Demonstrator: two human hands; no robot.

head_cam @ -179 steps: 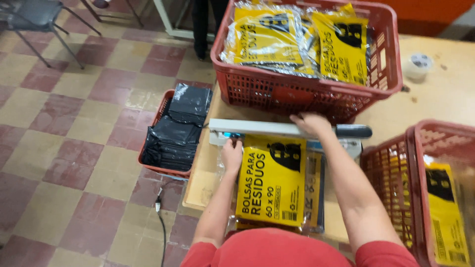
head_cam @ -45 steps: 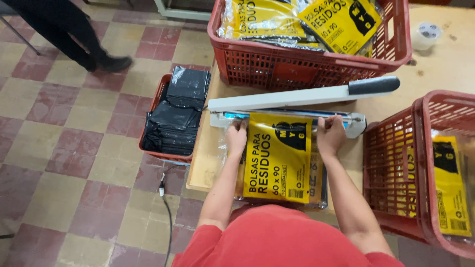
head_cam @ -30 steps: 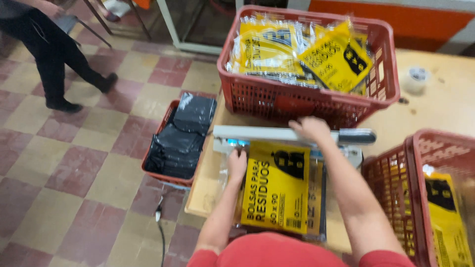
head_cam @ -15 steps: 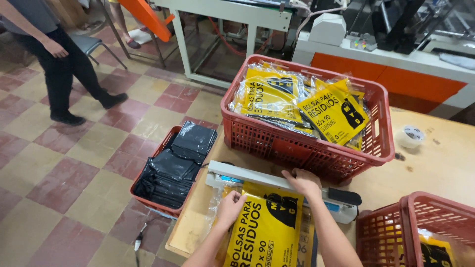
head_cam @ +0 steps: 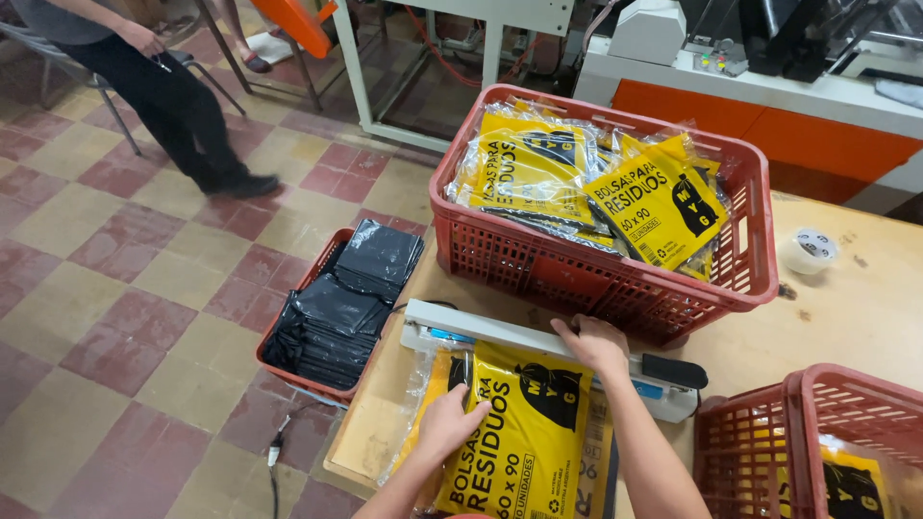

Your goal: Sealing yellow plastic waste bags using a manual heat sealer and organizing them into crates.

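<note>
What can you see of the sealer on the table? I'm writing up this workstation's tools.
The sealer is a long white bar machine with a black handle end at its right. Its arm is pressed down by the right hand. It lies across the wooden table, before the large red basket. A yellow packet, steadied by the left hand, sits under it.

Desk layout, near left corner
Sealer [head_cam: 538, 360] on desk [head_cam: 865, 317]; packet [head_cam: 519, 432] before it, crate [head_cam: 606, 279] behind, floor crate [head_cam: 336, 308] off left edge.
</note>
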